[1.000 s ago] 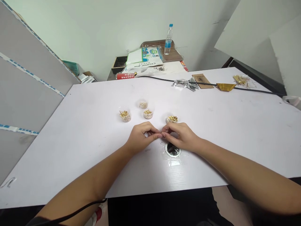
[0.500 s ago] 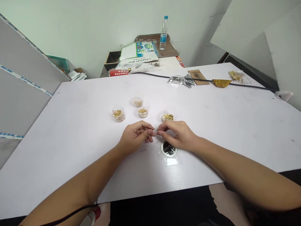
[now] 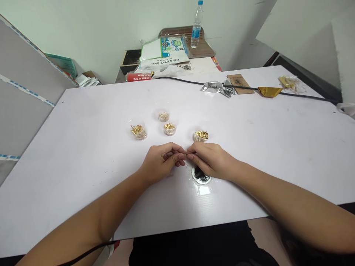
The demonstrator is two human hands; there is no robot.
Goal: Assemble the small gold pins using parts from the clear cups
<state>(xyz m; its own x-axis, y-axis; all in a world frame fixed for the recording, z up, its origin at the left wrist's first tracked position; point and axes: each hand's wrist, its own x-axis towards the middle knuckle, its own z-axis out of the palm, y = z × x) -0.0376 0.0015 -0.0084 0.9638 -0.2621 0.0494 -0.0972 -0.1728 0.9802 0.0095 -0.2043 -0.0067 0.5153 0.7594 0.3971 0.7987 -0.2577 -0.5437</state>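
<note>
My left hand [image 3: 162,162] and my right hand [image 3: 212,159] meet over the table, thumbs and forefingers pinched tip to tip. Between the fingertips shows a tiny metal piece [image 3: 185,154], too small to tell its exact kind. Under my right hand lies a round black disc with a silver rim [image 3: 201,175], partly covered by that hand. Just beyond my right hand stands a clear cup of gold metal pins [image 3: 201,135]. Farther left are a cup of longer gold pins [image 3: 138,132], a cup of short gold pins [image 3: 169,128] and a cup of pale small parts [image 3: 163,116].
A black cable [image 3: 244,87] runs along the white table's [image 3: 91,140] far edge. Near it lie a silver packet [image 3: 213,87], a brown card [image 3: 240,84] and a gold foil piece [image 3: 270,91]. Behind, a water bottle [image 3: 196,29] stands on a brown tray [image 3: 206,51].
The fingertips of my two hands have come together; a small gap was between them before. The view has shifted slightly, and the cups stay put on the table.
</note>
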